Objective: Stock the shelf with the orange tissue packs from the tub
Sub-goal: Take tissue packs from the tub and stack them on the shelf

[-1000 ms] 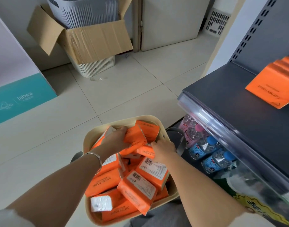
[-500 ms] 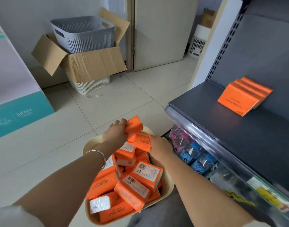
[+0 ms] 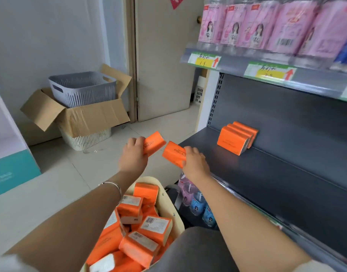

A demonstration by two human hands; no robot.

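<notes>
- Two orange tissue packs are held up, one per hand, between the tub and the front of the shelf.
- Left hand [image 3: 133, 156] grasps the first pack [image 3: 154, 143] by its near end, with fingers curled over it. The pack slants up and to the right. A thin bracelet [image 3: 113, 185] sits on that wrist.
- Right hand [image 3: 196, 163] grasps the second pack [image 3: 173, 156] by its near end, with fingers wrapped over the top. The pack is at the left front corner of the dark shelf [image 3: 286, 183]; contact cannot be judged.
- The far ends of the two held packs nearly meet, with a small gap between them.
- Three shelved packs [image 3: 235, 139] stand upright in a tight row near the shelf's back panel, well apart from both hands.
- The cream tub [image 3: 174, 214] sits low beneath the left forearm. It is heaped with loose packs [image 3: 155, 227] at all angles, some showing white barcode labels.
- Upper shelf: pink packages [image 3: 267, 26], with yellow-and-green price tags [image 3: 204, 59] bearing red arrows on the front rail.
- Below the right arm: small bottles [image 3: 198, 205] with pink and blue labels.
- Behind, on the tiled floor: an open cardboard box [image 3: 94, 116] holds a grey basket [image 3: 82, 87] and rests on a white basket [image 3: 88, 139]. A closed door [image 3: 164, 65] is beside them.
</notes>
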